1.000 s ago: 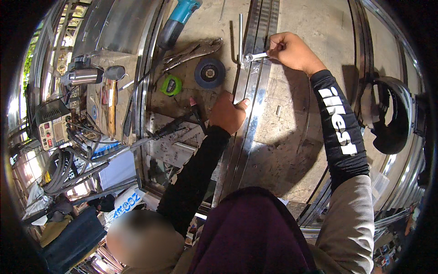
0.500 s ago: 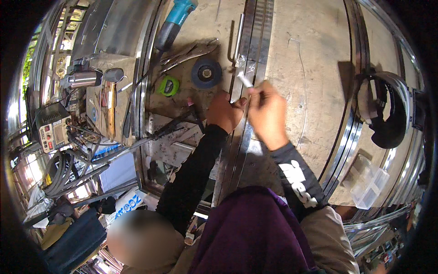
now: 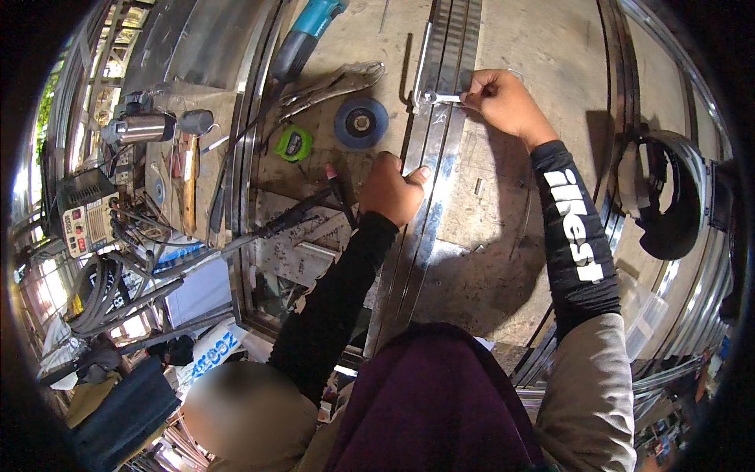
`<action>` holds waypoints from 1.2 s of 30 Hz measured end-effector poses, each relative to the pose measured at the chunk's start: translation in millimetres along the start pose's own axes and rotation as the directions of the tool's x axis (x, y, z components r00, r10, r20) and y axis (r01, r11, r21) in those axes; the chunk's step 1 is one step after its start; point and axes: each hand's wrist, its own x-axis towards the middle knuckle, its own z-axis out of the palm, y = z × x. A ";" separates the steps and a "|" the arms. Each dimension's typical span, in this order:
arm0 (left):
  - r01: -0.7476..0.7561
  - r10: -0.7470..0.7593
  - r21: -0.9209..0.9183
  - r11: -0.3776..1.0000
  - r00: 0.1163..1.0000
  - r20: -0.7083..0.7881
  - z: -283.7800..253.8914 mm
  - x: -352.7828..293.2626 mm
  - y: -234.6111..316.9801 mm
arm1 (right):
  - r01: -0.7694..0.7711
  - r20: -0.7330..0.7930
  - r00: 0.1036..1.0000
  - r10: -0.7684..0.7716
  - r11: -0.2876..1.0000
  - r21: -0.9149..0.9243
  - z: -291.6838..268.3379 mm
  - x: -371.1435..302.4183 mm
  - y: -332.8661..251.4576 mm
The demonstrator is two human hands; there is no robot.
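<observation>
Some bars (image 3: 448, 135) are clasped by the left hand (image 3: 393, 193), while a wrench (image 3: 446, 99) is pinched over them by the right hand (image 3: 503, 104) at a rod's (image 3: 423, 61) end; turning judged in hand, firm seating called for next.

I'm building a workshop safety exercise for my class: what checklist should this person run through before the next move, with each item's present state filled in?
1. Left hand on the metal bars: ok, at their left edge, thumb on top.
2. Right hand on the wrench: ok, holding its right end.
3. Wrench's far end seated on a fastener: cannot tell, too small.
4. Hand protection: not ok, both hands are bare.
5. Grinding disc and green tape measure away from the bars: ok, both lie apart to the left.
6. Teal power tool switched off: cannot tell.
</observation>
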 end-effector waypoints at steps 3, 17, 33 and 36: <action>0.110 -0.110 0.012 0.994 0.987 0.120 -13.2 1.1 16.9 | -0.023 0.039 0.999 0.025 0.999 -0.035 -8.0 0.4 -3.8; 0.031 -0.030 -0.040 0.999 0.999 0.033 -1.9 1.9 -0.1 | -0.278 -0.236 0.889 0.392 0.873 0.402 79.0 -93.3 -37.6; 0.182 -0.177 -0.002 0.983 0.960 0.215 -22.4 1.5 21.8 | -0.276 -0.073 0.955 0.288 0.951 0.143 17.6 -32.8 -18.4; 0.177 -0.171 -0.008 0.984 0.965 0.201 -20.3 0.9 19.7 | -0.325 -0.144 0.908 0.394 0.877 0.353 56.2 -57.8 -26.3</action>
